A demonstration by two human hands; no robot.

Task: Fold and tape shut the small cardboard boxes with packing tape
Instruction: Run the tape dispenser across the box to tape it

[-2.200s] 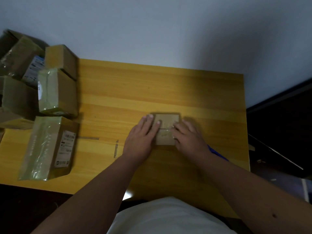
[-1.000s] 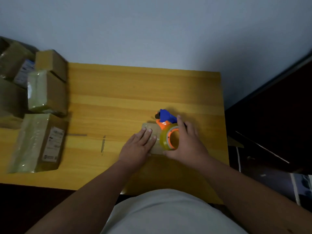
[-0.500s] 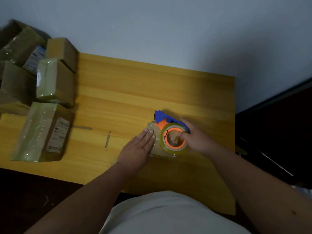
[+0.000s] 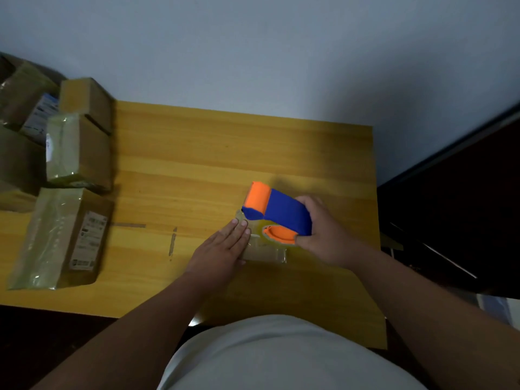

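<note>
The person wears a plain white top (image 4: 281, 358), probably a T-shirt; both forearms are bare, and the left hand (image 4: 222, 251) and right hand (image 4: 323, 235) are ungloved.

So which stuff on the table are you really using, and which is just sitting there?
In use:
- small cardboard box, pressed flat by the left hand
- tape dispenser, gripped by the right hand

Just lying about:
- taped parcels at the table's left edge
- labelled parcel
</note>
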